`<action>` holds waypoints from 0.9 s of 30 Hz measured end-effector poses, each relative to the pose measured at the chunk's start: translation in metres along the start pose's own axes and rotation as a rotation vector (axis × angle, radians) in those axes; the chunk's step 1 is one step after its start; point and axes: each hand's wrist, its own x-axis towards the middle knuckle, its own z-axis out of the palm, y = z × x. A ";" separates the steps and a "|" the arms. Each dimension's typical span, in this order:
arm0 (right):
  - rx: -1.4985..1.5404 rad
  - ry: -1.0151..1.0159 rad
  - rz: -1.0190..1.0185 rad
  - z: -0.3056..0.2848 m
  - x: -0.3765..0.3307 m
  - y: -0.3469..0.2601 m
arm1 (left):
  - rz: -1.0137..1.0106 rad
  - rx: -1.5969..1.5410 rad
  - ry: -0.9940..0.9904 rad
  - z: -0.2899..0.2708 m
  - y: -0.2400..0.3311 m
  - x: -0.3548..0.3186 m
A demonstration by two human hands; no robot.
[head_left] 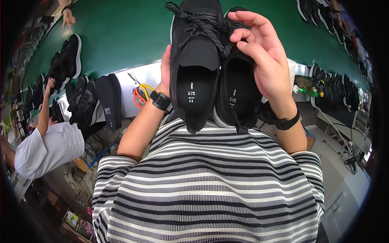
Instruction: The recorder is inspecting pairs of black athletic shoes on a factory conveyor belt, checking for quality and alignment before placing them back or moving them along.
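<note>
Two black lace-up sneakers stand side by side in front of me, heels toward my body, with dark insoles bearing pale print. My left hand [165,71] grips the outer side of the left sneaker [198,54]; most of its fingers are hidden behind the shoe. Speckled black laces [198,25] criss-cross its tongue. Over the outer side of the right sneaker [234,81] is my right hand [265,52]. Its thumb and a curled finger come together near that shoe's laces, the forefinger stretched above them. Whatever lies in this pinch, if anything, is too small to make out.
Red- and yellow-handled pliers [141,91] lie on a white surface left of my left wrist, beside black insoles [110,99]. A green work table [121,32] stretches ahead. More black shoes [334,87] line the right. A co-worker [50,141] in white reaches toward shoes at left.
</note>
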 end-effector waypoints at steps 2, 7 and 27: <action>0.011 0.004 0.007 -0.002 0.001 0.005 | 0.044 0.073 0.167 0.001 -0.001 0.000; -0.029 -0.074 -0.027 -0.009 0.013 0.018 | 0.012 -0.009 0.050 0.000 -0.001 -0.001; 0.143 -0.125 0.341 -0.036 0.029 0.074 | -0.004 0.097 0.340 0.035 -0.005 -0.012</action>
